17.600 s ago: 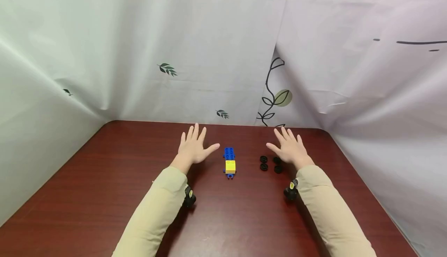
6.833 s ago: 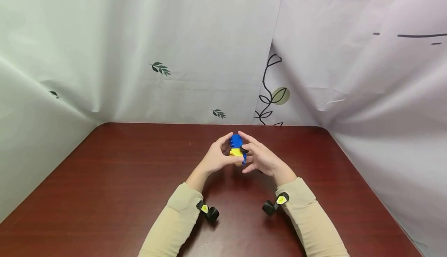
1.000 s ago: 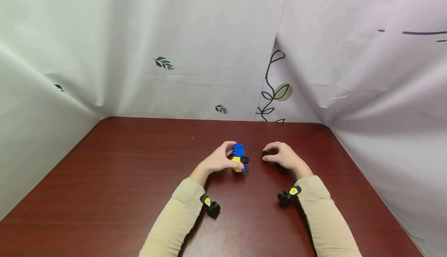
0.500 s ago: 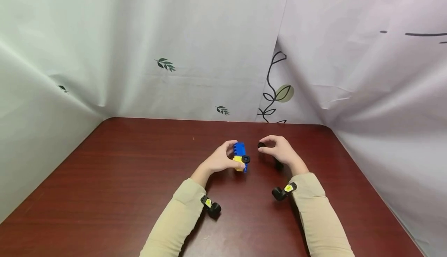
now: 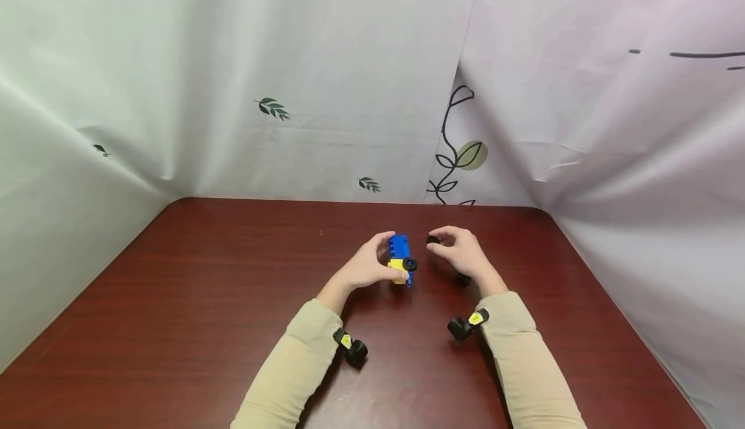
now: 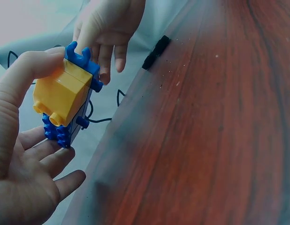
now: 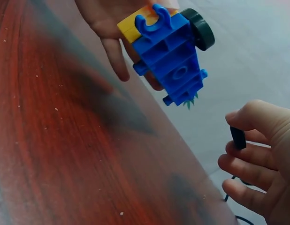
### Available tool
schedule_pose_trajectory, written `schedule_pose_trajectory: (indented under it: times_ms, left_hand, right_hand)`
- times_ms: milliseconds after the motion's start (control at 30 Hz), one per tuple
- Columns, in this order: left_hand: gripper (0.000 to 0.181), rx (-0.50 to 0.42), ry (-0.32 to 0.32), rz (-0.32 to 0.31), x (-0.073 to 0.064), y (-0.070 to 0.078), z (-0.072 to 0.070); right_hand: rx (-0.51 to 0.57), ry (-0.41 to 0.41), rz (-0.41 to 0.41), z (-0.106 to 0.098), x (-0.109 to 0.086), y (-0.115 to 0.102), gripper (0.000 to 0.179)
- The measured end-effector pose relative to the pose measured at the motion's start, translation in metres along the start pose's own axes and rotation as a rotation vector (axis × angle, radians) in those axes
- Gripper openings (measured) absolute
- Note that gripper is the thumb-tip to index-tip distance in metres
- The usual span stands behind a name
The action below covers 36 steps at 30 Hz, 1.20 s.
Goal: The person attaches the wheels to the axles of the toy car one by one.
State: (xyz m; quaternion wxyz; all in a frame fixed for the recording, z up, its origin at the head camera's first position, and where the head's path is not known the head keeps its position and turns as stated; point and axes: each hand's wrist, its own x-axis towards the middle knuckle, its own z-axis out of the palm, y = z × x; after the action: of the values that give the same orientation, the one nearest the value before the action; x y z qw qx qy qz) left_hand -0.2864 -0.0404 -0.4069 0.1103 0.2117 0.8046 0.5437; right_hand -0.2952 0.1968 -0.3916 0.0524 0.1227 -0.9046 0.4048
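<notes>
My left hand (image 5: 363,267) holds a toy car chassis of building bricks, tilted on its side. It has a studded blue base (image 5: 399,246) with a hook at one end and axle stubs along its sides. A yellow brick (image 6: 63,91) sits on the base, under my left thumb. One black wheel (image 7: 199,29) is fitted on a stub by the hook; the other stubs seen in the right wrist view are bare. To the right, my right hand (image 5: 465,255) pinches another black wheel (image 7: 238,137) between thumb and fingers, a short gap from the chassis.
Loose black wheels (image 6: 156,52) lie on the dark red wooden table (image 5: 204,299), partly hidden beneath my right hand in the head view. A pale printed cloth (image 5: 326,92) hangs behind the table's far edge.
First, the chassis and several wheels lay on the table beside spread hands; later one wheel was at the chassis. Over the last second my right hand raised another wheel and moved left.
</notes>
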Motion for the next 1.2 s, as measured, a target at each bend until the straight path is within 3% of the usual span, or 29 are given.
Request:
schedule_pose_trajectory:
  times_ms: [133,633,900,1200]
  left_hand:
    - [0.095,0.016,0.010,0.000,0.0022,-0.0043,0.0009]
    - [0.095,0.022,0.018,-0.010,0.0045,-0.0042,0.0041]
    - [0.094,0.019,0.017,-0.023,0.0033,-0.0048,0.0046]
    - [0.094,0.044,0.013,-0.006,0.0043,-0.0032,0.0044]
  right_hand:
    - [-0.009,-0.002,0.029,0.0023,0.0001,0.0008,0.033]
    - [0.025,0.072,-0.052,0.0064,0.0032,-0.0003,0.032]
    - [0.083,0.079,-0.013,0.0081,0.0019,-0.0021,0.032]
    - [0.110,0.121,-0.078,0.0078,0.0006,-0.0064,0.030]
